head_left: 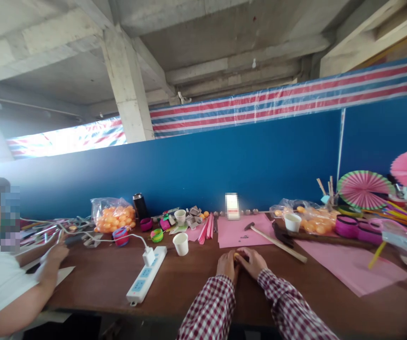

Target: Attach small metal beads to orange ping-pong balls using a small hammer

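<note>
My left hand (pixel 226 264) and my right hand (pixel 254 262) meet low over the brown table, thumbs and fingers closed together. A bit of a small orange ball (pixel 237 255), like a ping-pong ball, shows between their fingertips; most of it is hidden. Just beyond lies a pink sheet (pixel 231 236) with small dark marks on it. A hammer (pixel 277 242) with a wooden handle rests across its right side, the handle end reaching toward me. To the left of my hands stands a white paper cup (pixel 180 244).
A white power strip (pixel 147 275) with a plugged-in cable lies at left. Bags of orange balls (pixel 114 218) stand at both sides. Pink paper (pixel 355 267), a paper fan (pixel 365 190) and purple tape rolls (pixel 347 225) sit at right. A co-worker's arm (pixel 49 264) rests at far left.
</note>
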The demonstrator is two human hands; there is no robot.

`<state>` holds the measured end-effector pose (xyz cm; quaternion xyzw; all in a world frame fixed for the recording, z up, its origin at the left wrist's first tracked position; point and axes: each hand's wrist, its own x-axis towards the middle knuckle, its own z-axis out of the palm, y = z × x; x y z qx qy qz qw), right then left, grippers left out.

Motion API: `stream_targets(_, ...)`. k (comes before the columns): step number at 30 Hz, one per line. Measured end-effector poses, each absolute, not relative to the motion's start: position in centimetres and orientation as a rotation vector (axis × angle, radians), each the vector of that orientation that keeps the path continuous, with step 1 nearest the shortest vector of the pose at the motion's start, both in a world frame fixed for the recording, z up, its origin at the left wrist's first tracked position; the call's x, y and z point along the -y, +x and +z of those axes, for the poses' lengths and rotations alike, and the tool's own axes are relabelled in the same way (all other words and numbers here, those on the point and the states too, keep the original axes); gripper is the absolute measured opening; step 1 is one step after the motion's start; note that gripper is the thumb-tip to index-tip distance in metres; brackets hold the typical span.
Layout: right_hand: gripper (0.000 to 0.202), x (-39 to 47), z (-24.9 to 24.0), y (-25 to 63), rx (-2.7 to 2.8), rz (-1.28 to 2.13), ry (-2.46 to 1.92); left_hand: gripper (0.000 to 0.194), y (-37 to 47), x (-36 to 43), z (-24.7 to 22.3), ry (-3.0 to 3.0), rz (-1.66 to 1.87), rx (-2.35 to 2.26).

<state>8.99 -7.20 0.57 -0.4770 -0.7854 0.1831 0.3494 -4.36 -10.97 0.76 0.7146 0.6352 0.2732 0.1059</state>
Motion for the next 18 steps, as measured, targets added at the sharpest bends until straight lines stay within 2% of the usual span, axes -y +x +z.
stream_targets(5,0.034,7.5,1.0,8.9,2.059,0.474,-1.254,0.029,-4.3,11.3,1.0,2.118,0.821,-1.875)
stream_targets(18,0.034,6.9,0.7,9.2,2.098,0.570,-1.218,0.030,-4.3,11.1,0.5,2.122,0.799,-1.894)
